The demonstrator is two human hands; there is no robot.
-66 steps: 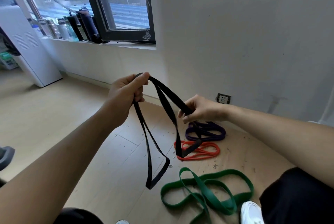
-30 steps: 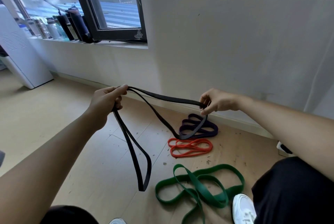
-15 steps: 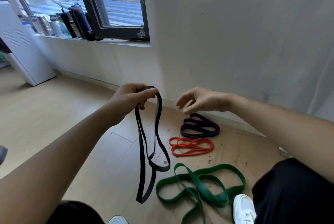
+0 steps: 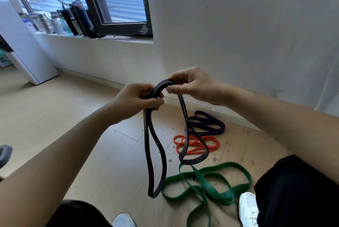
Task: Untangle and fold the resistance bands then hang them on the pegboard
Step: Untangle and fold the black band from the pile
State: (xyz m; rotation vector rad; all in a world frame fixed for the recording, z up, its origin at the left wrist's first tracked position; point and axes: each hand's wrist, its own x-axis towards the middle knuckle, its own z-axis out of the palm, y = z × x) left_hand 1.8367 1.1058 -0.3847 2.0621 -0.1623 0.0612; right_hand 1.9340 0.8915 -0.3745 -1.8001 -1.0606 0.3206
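Observation:
A black resistance band is held up in front of me, doubled over. My left hand grips one side of its top bend and my right hand pinches the other side. Two loops hang down, a long one on the left and a shorter one on the right. On the wooden floor below lie a green band, an orange band and a purple band, each loosely coiled. No pegboard is in view.
A white wall rises just behind the bands. A window sill at upper left carries several bottles. A white cabinet stands at far left. My white shoes and dark trousers sit at the bottom edge.
My right hand, open half a second ago, has closed on the black band beside my left hand. The band now hangs in two loops from both hands.

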